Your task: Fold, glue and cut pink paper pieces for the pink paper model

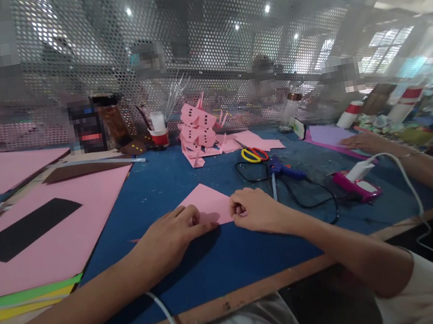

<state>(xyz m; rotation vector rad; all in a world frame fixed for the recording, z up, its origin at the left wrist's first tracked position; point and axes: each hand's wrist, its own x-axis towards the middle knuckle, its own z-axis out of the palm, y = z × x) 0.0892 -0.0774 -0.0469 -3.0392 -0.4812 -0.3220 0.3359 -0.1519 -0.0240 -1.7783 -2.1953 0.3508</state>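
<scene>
Our sheet (pixel 204 201) is plain pale pink; our tabletop (pixel 233 264), deep blue with a tan edge (pixel 259 291). We see pink paper figures (pixel 197 122) dotted in black, scissors (pixel 258 154) with one yellow and one red handle loop, a blue glue gun (pixel 289 170) and a magenta socket block (pixel 346 185).

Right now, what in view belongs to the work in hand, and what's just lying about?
Seems to belong:
- pink paper, at the left hand and right hand
- matching pink folded pieces

Probably lying about:
- scissors
- glue gun
- black strip
</scene>
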